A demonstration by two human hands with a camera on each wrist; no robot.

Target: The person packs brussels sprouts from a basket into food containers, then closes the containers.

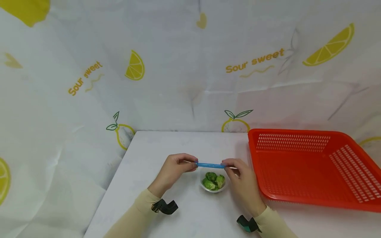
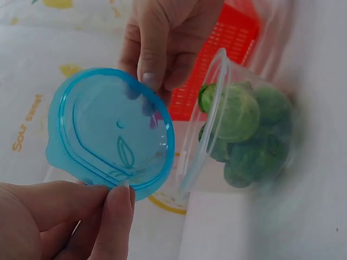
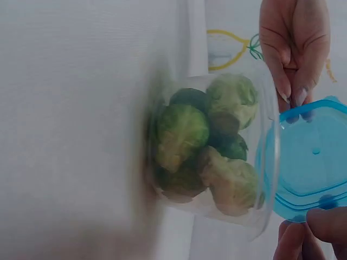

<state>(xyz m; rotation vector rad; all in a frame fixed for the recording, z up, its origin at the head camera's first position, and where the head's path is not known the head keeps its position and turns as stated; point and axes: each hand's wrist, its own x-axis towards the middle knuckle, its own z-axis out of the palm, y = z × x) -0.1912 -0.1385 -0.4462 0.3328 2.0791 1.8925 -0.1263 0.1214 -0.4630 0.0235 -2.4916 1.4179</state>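
A clear blue plastic lid (image 2: 116, 124) is held level just above a clear plastic bowl (image 1: 213, 190). My left hand (image 1: 177, 168) pinches the lid's left edge between thumb and fingers. Its right edge is pinched by my right hand (image 1: 241, 178). Several Brussels sprouts (image 3: 184, 135) fill the bowl, which stands on the white table between my hands. From the left wrist view, a gap shows between the lid and the bowl's rim (image 2: 209, 124).
To the right of the bowl stands a large red plastic basket (image 1: 291, 172) with slotted sides. A white sheet (image 1: 178, 66) printed with lemons hangs behind the white table (image 1: 178, 142).
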